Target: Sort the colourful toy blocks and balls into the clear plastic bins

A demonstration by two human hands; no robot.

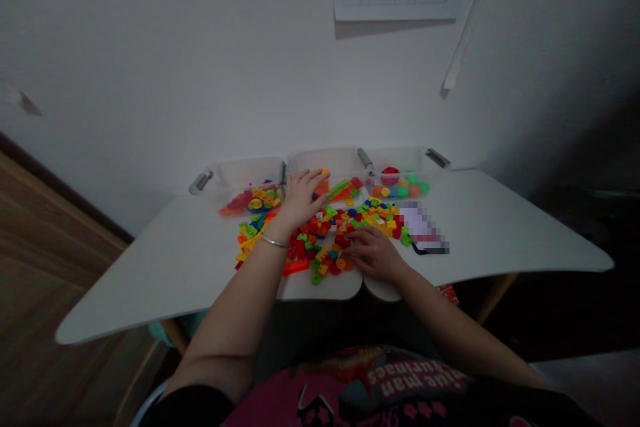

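My left hand (303, 199) is over the front of the middle clear plastic bin (325, 159), its fingers stretched out and spread. Nothing shows in its grip. Inside that bin lie orange, red and green toy bricks, partly hidden by the hand. My right hand (376, 255) is at the right side of a heap of small colourful building bricks (325, 257) on the table. Its fingers are bent in among the pieces, close to a red brick (343, 240); what lies between the fingertips is too small to make out.
The left clear bin (245, 173) holds mixed bricks; the right bin (400, 157) holds colourful balls and a red ball (390, 176). A phone with a blurred screen (423, 228) lies right of the heap. The white table (165, 267) has a curved front edge, with the wall behind.
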